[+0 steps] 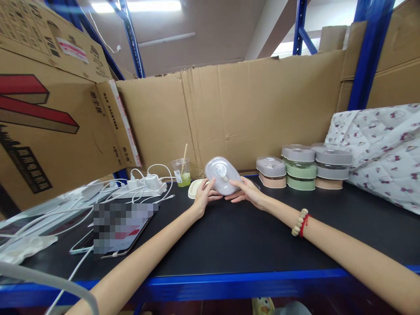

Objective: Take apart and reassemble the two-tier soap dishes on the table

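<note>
Between both hands a pale grey container with a clear lid [226, 168] is held tilted up above the black shelf top. My left hand [205, 192] grips its left lower edge, thumb on the front. On the right lower side, my right hand [247, 193] has its thumb over the lid and its fingers underneath. A round silvery label shows on the lid. Just behind my left hand, a cream-coloured flat dish or lid [194, 189] lies on the shelf, partly hidden by the hand. Something dark and clear-edged behind my right hand is mostly hidden.
Stacked grey, green and peach containers [301, 168] stand at the right beside a patterned cloth [383, 153]. A plastic cup [184, 177] with green liquid and a straw is at the back. Power strips [152, 186], cables and a tablet [127, 229] occupy the left, beneath a large cardboard box [55, 118].
</note>
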`<action>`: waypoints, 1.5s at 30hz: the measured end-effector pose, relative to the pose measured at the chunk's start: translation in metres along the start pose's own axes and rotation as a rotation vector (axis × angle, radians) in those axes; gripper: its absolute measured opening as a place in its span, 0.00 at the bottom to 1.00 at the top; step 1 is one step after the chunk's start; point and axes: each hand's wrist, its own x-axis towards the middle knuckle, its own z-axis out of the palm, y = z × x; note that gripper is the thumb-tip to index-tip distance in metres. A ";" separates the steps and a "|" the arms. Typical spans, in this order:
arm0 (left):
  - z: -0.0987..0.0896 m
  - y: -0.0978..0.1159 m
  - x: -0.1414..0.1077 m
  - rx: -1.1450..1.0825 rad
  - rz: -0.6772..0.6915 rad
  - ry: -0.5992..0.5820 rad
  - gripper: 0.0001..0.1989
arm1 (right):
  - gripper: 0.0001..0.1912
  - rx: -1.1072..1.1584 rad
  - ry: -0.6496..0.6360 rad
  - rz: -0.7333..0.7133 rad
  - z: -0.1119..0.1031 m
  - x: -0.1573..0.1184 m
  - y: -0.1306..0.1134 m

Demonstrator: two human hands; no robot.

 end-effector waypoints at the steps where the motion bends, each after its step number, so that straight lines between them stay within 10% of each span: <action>1: 0.000 0.001 -0.001 -0.002 -0.002 -0.012 0.18 | 0.12 0.011 0.018 -0.018 0.001 0.000 0.000; 16: 0.002 0.006 -0.002 -0.004 -0.060 0.061 0.09 | 0.33 0.134 0.775 -0.214 -0.056 0.007 -0.043; 38: 0.001 0.005 0.000 0.072 -0.069 0.027 0.11 | 0.44 -0.495 0.802 -0.178 -0.081 0.005 -0.035; 45: -0.005 -0.009 -0.001 0.533 0.330 -0.243 0.19 | 0.39 -0.785 0.902 -0.343 -0.081 0.006 -0.029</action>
